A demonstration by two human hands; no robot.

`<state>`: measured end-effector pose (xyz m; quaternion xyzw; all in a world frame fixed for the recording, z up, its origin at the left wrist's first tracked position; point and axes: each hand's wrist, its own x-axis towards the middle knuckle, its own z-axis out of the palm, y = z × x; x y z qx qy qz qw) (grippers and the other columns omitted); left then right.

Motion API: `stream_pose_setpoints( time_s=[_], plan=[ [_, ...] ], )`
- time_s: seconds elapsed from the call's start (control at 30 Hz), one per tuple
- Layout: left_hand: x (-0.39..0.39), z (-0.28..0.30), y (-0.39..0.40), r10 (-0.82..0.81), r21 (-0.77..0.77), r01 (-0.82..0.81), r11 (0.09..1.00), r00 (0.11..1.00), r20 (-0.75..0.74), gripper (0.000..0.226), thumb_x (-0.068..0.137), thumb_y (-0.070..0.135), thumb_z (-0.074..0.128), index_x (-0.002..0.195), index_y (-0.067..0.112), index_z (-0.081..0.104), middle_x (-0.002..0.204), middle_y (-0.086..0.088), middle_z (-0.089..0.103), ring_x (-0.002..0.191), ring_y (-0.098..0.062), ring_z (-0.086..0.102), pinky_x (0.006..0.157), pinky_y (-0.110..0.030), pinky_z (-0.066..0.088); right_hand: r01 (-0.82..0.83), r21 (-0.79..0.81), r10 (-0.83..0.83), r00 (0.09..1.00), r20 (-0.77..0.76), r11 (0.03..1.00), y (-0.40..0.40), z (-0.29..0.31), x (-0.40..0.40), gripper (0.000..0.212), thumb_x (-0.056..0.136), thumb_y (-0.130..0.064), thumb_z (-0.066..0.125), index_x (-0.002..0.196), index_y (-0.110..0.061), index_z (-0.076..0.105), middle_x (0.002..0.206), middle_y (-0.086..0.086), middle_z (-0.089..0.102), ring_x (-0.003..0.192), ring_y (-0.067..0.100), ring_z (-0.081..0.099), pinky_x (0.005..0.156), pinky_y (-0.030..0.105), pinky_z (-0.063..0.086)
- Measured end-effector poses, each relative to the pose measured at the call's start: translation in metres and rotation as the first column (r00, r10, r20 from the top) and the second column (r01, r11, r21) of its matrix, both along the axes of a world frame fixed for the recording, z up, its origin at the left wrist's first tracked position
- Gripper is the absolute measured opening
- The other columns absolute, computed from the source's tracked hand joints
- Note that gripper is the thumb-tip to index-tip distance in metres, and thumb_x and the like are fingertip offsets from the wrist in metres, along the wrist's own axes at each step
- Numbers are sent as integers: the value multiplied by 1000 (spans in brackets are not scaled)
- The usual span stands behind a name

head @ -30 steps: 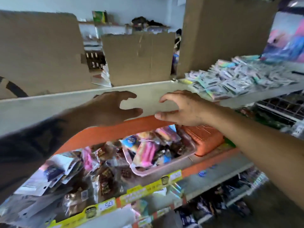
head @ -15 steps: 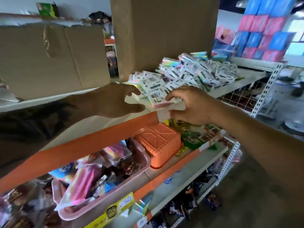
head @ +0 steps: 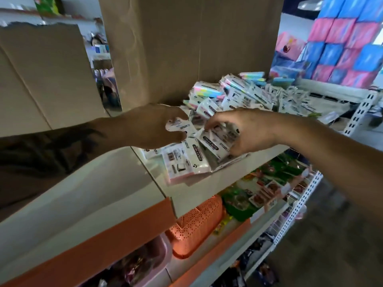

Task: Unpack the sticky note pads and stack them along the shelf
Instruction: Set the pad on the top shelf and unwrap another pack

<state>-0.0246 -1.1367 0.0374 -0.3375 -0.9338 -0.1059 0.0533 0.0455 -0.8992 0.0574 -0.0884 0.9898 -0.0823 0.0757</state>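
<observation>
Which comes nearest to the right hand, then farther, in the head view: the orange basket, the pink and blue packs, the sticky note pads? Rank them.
From the right hand:
1. Sticky note pads, under its fingers.
2. Orange basket, on the shelf below.
3. Pink and blue packs, far upper right.

Your left hand (head: 149, 126) covers part of the pack it's on, so grip can't be read. Right hand (head: 246, 131): fingertips buried among sticky note packs (head: 211, 143), label text mostly too blurred to read. Tall cardboard box (head: 186, 48) cut off at top edge, hides pile's back. Lower shelf goods (head: 259, 193) smeared, unidentifiable.
</observation>
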Motion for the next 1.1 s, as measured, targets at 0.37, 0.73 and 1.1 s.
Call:
stream_pose_setpoints(
  time_s=[0.37,0.73,1.1],
  plan=[
    [5,-2,16,210,49,-212,976,977,43,69,85,50,75,145,26,51,137,1,59,120,-20,55,92,-25,39,-142,16,142,989,-39,990,14,8,-14,85,71,-23,89,135,-55,43,125,-11,53,110,17,54,71,31,46],
    [27,4,28,382,143,-393,908,919,104,71,81,42,82,142,23,53,132,0,61,103,-9,48,87,-24,35,-288,-116,280,957,-79,951,31,-2,-23,82,71,-30,91,138,-45,47,129,-11,55,115,17,55,90,40,52],
    [62,32,-42,527,186,-509,840,847,-62,72,69,55,85,132,29,61,113,3,68,101,-22,63,97,-42,51,-389,-34,370,898,-239,921,-7,26,-27,76,66,-42,86,132,-47,50,121,-9,59,109,21,58,94,46,52]
  ],
)
